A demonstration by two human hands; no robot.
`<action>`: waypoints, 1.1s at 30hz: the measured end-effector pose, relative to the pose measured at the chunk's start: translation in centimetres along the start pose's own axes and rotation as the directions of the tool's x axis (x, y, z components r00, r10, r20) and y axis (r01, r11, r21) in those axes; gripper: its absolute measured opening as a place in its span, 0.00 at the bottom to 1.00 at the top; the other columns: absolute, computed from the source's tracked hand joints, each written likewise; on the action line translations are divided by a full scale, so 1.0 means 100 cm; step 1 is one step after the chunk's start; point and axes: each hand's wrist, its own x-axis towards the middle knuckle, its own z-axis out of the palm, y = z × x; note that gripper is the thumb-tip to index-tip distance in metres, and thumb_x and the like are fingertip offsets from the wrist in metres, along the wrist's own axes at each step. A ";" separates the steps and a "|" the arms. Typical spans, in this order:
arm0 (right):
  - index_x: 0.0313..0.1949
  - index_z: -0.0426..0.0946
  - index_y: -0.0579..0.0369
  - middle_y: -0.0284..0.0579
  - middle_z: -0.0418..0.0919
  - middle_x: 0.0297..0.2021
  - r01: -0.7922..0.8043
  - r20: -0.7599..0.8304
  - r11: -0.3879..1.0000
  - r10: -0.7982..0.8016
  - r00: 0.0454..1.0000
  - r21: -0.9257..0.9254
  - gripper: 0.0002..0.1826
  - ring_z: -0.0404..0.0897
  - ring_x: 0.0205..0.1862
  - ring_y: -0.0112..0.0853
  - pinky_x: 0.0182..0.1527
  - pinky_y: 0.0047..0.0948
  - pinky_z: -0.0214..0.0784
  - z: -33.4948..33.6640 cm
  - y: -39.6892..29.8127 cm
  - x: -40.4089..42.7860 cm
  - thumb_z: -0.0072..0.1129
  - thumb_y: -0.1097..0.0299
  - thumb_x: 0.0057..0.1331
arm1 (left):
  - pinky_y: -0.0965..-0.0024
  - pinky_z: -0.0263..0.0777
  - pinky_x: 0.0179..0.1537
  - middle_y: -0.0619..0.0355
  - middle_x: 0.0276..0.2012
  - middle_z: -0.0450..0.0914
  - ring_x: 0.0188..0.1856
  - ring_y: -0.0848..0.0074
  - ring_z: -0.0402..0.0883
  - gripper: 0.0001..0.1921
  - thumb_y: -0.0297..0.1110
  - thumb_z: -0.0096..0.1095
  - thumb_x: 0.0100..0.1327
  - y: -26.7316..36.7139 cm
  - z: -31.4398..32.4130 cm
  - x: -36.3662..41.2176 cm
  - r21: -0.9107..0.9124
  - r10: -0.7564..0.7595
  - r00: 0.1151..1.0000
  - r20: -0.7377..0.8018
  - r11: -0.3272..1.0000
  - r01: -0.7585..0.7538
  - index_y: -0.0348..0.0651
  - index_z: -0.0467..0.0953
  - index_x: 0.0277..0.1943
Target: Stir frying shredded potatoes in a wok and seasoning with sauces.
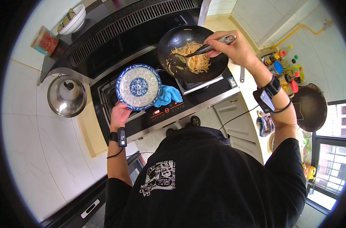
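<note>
My left hand [120, 113] grips the near rim of a blue-and-white patterned plate [138, 87], held over the left side of the stove. Nothing lies on the plate. My right hand [228, 48] holds the handle of a spatula or ladle [200, 50], whose dark head dips into a black wok [218, 67]. Cooked strips, perhaps shredded potato [200, 64], lie in the middle of the wok, with a few pieces on its left wall. A bright blue cloth [170, 95] rests on the stove, just right of the plate.
A black stove [195, 95] with lit controls spans the front. A metal lid [67, 97] is at the left wall. On the right are bottles and jars [284, 67], a dark pan [311, 108] and a patterned cloth [265, 124]. A vented range hood [127, 25] borders the back.
</note>
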 end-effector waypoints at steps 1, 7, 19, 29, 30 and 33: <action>0.37 0.80 0.66 0.42 0.82 0.27 0.007 0.043 1.000 -0.008 0.999 0.020 0.09 0.83 0.27 0.25 0.33 0.19 0.77 -0.001 -0.006 0.000 0.57 0.71 0.66 | 0.55 0.66 0.61 0.49 0.53 0.76 0.57 0.60 0.74 0.26 0.19 0.54 0.48 0.000 -0.001 0.000 0.003 0.001 1.000 0.001 1.000 -0.001 0.32 0.70 0.55; 0.39 0.79 0.68 0.45 0.82 0.33 -0.093 0.053 0.995 0.091 0.994 0.028 0.10 0.83 0.30 0.26 0.36 0.21 0.79 0.005 0.003 0.010 0.57 0.71 0.66 | 0.55 0.66 0.61 0.49 0.54 0.76 0.57 0.60 0.74 0.26 0.19 0.54 0.48 -0.002 -0.006 0.002 0.000 0.001 1.000 0.006 1.000 -0.001 0.32 0.70 0.55; 0.35 0.81 0.64 0.41 0.82 0.23 -0.029 -0.315 0.994 -0.006 0.949 -0.105 0.10 0.82 0.24 0.26 0.29 0.20 0.73 -0.011 0.062 0.025 0.60 0.67 0.62 | 0.56 0.65 0.61 0.49 0.54 0.76 0.57 0.61 0.74 0.26 0.20 0.53 0.48 -0.003 -0.003 0.002 -0.010 0.005 1.000 0.010 1.000 -0.005 0.32 0.70 0.55; 0.29 0.81 0.68 0.51 0.81 0.18 -0.333 -0.645 0.915 0.113 0.756 -0.230 0.13 0.83 0.20 0.32 0.25 0.27 0.75 -0.085 0.069 0.009 0.57 0.67 0.59 | 0.55 0.67 0.60 0.49 0.54 0.76 0.56 0.60 0.75 0.26 0.19 0.53 0.48 0.000 -0.001 -0.002 0.005 0.024 1.000 -0.012 1.000 -0.024 0.32 0.70 0.55; 0.32 0.79 0.71 0.48 0.81 0.23 -0.313 -0.607 0.934 0.149 0.781 -0.174 0.13 0.83 0.22 0.31 0.23 0.24 0.74 -0.078 0.080 0.008 0.58 0.69 0.62 | 0.55 0.67 0.59 0.49 0.54 0.76 0.56 0.60 0.75 0.26 0.19 0.53 0.48 0.000 0.001 -0.002 0.005 0.028 1.000 -0.012 1.000 -0.028 0.32 0.70 0.55; 0.36 0.79 0.70 0.46 0.80 0.29 -0.131 -0.452 0.989 0.089 0.887 -0.063 0.11 0.83 0.25 0.31 0.29 0.23 0.76 -0.032 0.094 0.003 0.57 0.71 0.65 | 0.55 0.67 0.60 0.49 0.53 0.77 0.56 0.59 0.75 0.26 0.19 0.53 0.47 0.002 -0.003 -0.004 -0.006 0.009 1.000 -0.008 1.000 -0.009 0.32 0.71 0.54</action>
